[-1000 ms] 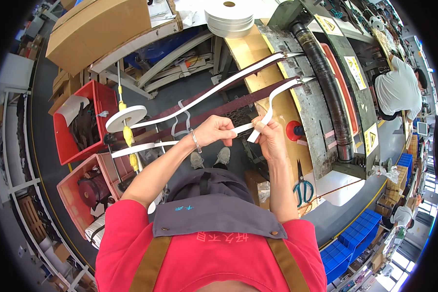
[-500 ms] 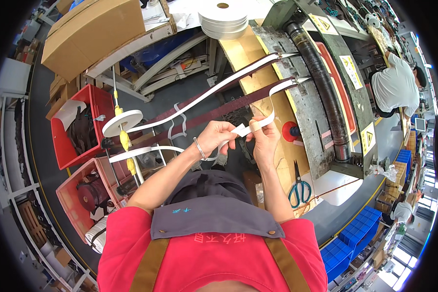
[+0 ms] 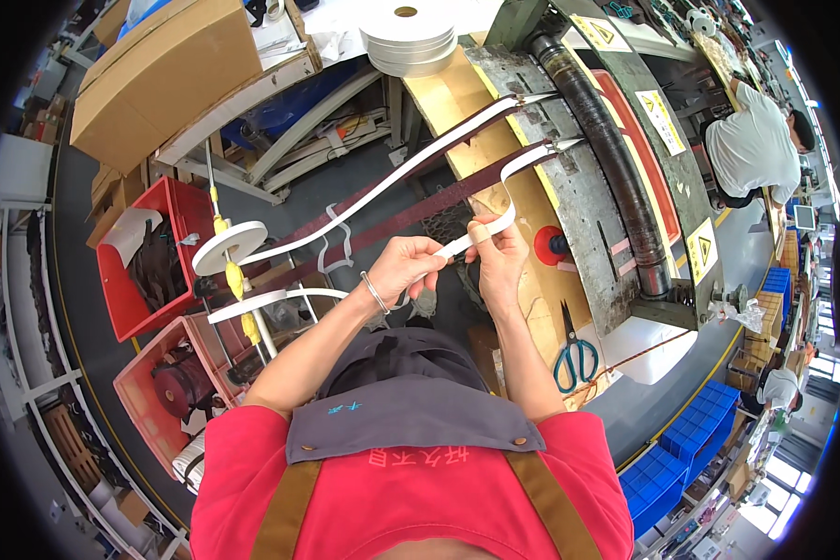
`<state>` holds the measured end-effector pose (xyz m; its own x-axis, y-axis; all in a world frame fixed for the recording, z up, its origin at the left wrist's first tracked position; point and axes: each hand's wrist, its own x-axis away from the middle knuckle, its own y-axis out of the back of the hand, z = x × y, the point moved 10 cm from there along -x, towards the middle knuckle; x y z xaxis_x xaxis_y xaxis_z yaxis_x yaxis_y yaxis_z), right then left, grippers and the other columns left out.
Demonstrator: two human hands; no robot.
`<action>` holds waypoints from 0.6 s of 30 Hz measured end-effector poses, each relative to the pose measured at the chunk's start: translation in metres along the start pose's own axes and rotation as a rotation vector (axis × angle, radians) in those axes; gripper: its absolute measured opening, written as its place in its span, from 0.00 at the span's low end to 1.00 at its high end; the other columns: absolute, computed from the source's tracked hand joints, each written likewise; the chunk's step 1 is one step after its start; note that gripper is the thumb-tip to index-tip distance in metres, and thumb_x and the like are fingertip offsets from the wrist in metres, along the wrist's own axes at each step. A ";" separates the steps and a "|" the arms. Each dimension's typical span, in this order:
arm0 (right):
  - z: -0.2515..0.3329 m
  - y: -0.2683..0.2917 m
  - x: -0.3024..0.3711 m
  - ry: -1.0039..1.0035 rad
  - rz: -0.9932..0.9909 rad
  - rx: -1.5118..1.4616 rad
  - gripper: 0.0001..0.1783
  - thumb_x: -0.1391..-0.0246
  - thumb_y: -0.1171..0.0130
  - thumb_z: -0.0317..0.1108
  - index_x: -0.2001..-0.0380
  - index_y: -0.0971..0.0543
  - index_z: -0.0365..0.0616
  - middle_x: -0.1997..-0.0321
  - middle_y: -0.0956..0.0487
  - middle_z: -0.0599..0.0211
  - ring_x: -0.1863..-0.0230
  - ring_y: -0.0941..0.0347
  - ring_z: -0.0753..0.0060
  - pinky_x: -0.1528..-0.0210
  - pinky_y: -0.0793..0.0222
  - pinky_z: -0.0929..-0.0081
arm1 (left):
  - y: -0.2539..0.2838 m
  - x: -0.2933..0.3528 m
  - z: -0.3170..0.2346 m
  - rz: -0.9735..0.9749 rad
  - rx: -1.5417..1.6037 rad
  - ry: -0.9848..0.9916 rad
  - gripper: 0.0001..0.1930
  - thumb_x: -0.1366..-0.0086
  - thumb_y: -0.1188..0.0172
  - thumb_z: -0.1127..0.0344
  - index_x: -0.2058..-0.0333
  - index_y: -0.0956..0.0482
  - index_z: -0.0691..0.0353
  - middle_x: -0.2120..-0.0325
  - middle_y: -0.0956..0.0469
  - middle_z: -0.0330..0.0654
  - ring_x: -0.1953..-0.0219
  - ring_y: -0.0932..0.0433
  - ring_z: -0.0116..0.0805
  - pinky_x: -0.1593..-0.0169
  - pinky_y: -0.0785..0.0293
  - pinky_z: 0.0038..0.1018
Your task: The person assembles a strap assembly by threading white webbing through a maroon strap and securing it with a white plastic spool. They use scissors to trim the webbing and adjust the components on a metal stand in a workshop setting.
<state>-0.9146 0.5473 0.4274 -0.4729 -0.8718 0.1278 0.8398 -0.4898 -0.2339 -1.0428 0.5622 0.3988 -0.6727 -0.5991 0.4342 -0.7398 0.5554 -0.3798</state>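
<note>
Between my two hands runs a short flat stretch of white tape (image 3: 455, 246). My left hand (image 3: 407, 271) pinches one end of it, thumb and fingers closed. My right hand (image 3: 497, 259) pinches it farther right, with a tan wrap on the thumb. From there the tape curves up to a pointed metal guide (image 3: 562, 147) on the machine. Below the left hand, more white tape trails toward the lower white reel (image 3: 247, 306). Whether the two lengths overlap in my fingers is too small to tell. A second white tape (image 3: 392, 179) runs from the upper reel (image 3: 231, 247) to another guide over dark red webbing (image 3: 401, 217).
The machine's dark roller (image 3: 602, 159) stands at right beside its metal plate. Blue-handled scissors (image 3: 576, 362) lie on the wooden board, near a red round piece (image 3: 551, 245). Red bins (image 3: 126, 303) stand at left. A person in white (image 3: 754, 149) works at far right.
A loose tape end stuck up by my left fingers before; now the tape lies flat and straight between both hands. The whole view has shifted slightly, moving the machine left and up.
</note>
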 end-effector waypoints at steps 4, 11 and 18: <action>-0.001 0.001 -0.001 -0.011 0.000 0.001 0.07 0.53 0.44 0.27 0.70 0.28 0.38 0.80 0.30 0.74 0.83 0.36 0.88 0.83 0.39 0.90 | -0.001 0.001 -0.002 0.009 0.016 -0.014 0.08 0.43 0.48 0.68 0.69 0.26 0.68 0.88 0.29 0.37 0.92 0.37 0.16 0.88 0.44 0.11; 0.001 -0.002 -0.001 -0.013 0.013 -0.005 0.07 0.53 0.44 0.27 0.69 0.28 0.38 0.80 0.30 0.74 0.83 0.36 0.88 0.83 0.39 0.90 | -0.002 0.000 -0.005 0.013 0.000 -0.007 0.08 0.43 0.47 0.68 0.69 0.26 0.68 0.88 0.29 0.38 0.93 0.37 0.16 0.89 0.44 0.11; -0.002 -0.001 -0.002 -0.021 0.011 -0.004 0.07 0.53 0.44 0.27 0.69 0.28 0.37 0.80 0.30 0.74 0.83 0.36 0.88 0.83 0.40 0.90 | -0.002 0.000 -0.006 0.021 0.004 -0.012 0.08 0.43 0.48 0.69 0.69 0.26 0.69 0.88 0.29 0.38 0.93 0.36 0.16 0.89 0.43 0.11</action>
<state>-0.9150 0.5501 0.4254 -0.4583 -0.8768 0.1453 0.8437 -0.4806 -0.2392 -1.0415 0.5643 0.4041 -0.6881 -0.5942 0.4164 -0.7256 0.5654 -0.3922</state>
